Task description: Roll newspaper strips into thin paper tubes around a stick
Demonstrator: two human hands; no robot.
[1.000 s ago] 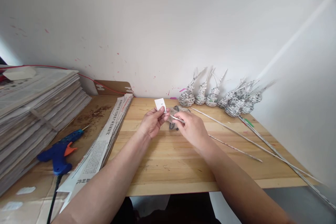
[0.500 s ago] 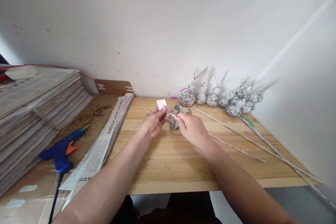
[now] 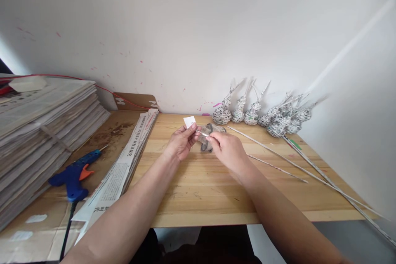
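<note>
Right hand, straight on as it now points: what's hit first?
Likely the left hand, just ahead of the right hand; the patterned cloth appears lower, but depth is unclear.

A blue glue gun lies on cardboard.

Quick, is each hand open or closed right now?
Left hand: closed, pinching a white paper piece.
Right hand: closed on a thin paper stick.

A row of 3 woven-paper gourds and a cluster of more stand on a wooden table in a craft workspace, a blue glue gun and stacked newspapers alongside.
</note>
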